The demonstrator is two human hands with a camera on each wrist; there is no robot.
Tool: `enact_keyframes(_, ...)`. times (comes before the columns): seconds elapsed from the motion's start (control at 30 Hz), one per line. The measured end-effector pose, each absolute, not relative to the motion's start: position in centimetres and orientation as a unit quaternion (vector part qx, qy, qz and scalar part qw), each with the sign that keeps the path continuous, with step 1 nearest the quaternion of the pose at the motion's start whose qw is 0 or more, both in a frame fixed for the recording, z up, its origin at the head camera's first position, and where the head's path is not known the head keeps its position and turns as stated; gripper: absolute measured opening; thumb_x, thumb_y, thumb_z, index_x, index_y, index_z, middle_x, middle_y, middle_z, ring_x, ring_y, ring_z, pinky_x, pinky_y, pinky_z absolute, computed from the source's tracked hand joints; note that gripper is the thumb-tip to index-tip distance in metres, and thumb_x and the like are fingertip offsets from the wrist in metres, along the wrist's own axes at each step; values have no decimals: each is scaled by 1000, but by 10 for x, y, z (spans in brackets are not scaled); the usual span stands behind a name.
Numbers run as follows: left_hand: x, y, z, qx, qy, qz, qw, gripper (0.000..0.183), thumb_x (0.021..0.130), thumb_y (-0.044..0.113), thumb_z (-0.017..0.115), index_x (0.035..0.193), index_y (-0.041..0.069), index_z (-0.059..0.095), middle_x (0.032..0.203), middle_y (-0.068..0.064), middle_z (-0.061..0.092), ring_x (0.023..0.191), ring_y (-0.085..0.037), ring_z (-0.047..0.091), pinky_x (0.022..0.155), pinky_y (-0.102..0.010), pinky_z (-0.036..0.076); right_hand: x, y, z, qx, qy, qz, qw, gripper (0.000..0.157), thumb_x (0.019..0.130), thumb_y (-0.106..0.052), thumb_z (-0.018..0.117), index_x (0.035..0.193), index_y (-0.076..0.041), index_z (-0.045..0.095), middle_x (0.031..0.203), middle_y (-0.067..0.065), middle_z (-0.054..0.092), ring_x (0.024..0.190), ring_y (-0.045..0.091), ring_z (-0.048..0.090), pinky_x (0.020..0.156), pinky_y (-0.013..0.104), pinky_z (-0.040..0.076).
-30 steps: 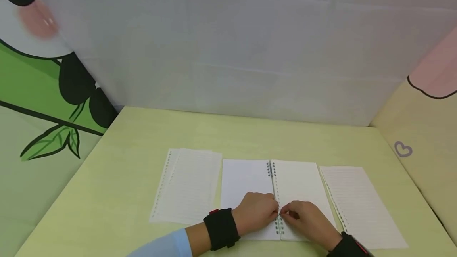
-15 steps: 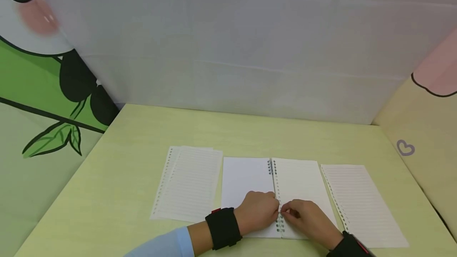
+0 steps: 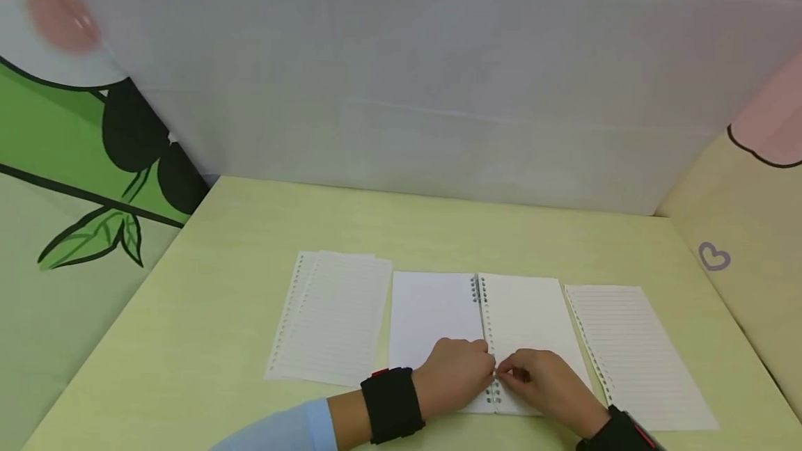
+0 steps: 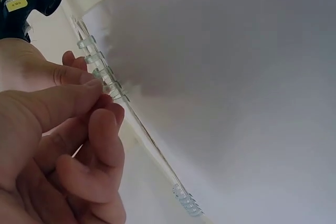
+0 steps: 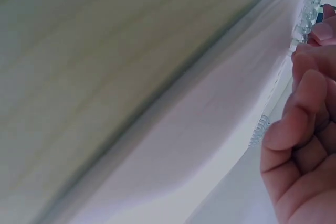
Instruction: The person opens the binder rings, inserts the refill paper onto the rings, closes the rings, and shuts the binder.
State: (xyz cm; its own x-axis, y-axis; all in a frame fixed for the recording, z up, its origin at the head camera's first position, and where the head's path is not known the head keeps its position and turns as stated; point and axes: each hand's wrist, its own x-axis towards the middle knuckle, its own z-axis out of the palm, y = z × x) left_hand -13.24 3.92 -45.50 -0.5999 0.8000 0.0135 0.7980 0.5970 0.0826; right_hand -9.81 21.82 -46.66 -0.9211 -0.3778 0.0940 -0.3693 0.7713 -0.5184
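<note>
A loose-leaf notebook (image 3: 532,308) lies spread at the centre of the table, its white pages flat on both sides of the spine. Clear plastic binder rings (image 4: 94,57) stand in two groups, near and far, along that spine. My left hand (image 3: 456,376) pinches the near rings between thumb and curled fingers. From the other side, my right hand (image 3: 548,385) pinches the same group, its fingertips right against the left ones. In the right wrist view, the far rings (image 5: 259,129) show beyond the right fingers. The fingertips partly hide the rings they hold.
Overlapping loose lined sheets (image 3: 332,319) with punched holes lie left of the notebook. Another lined sheet stack (image 3: 639,360) lies close on its right. A pale yellow table (image 3: 207,298) runs back to a grey-white cloth wall (image 3: 401,75).
The head view has tilted slightly, so the table and papers sit a little higher. Both hands keep their hold at the near rings, with only a tiny shift to the right.
</note>
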Motion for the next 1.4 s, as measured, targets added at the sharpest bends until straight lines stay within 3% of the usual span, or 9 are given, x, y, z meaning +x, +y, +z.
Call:
enact_keyframes(0.33, -131, 39, -453, 445, 895, 23, -1, 18, 91, 26, 62, 79, 20, 73, 67, 5, 60, 51, -7, 51, 41, -24, 45, -99, 216, -467, -206, 942, -264, 19, 5, 81, -8, 71, 82, -8, 75, 69, -6, 67, 62, -3, 46, 55, 24, 46)
enact_keyframes(1.07, -132, 37, -455, 443, 896, 44, 15, 19, 92, 26, 61, 81, 17, 73, 69, 3, 59, 51, -8, 52, 42, -25, 44, -94, 215, -465, -184, 946, -266, 27, 5, 82, -9, 71, 84, -8, 75, 72, -3, 70, 63, -1, 48, 57, 26, 48)
enact_keyframes(1.4, -130, 37, -452, 468, 882, 43, 7, 20, 93, 28, 60, 83, 21, 75, 67, 5, 60, 50, -5, 49, 39, -23, 40, -92, 216, -469, -213, 936, -278, 21, 6, 82, -8, 71, 84, -8, 76, 72, -4, 70, 64, -3, 49, 56, 24, 48)
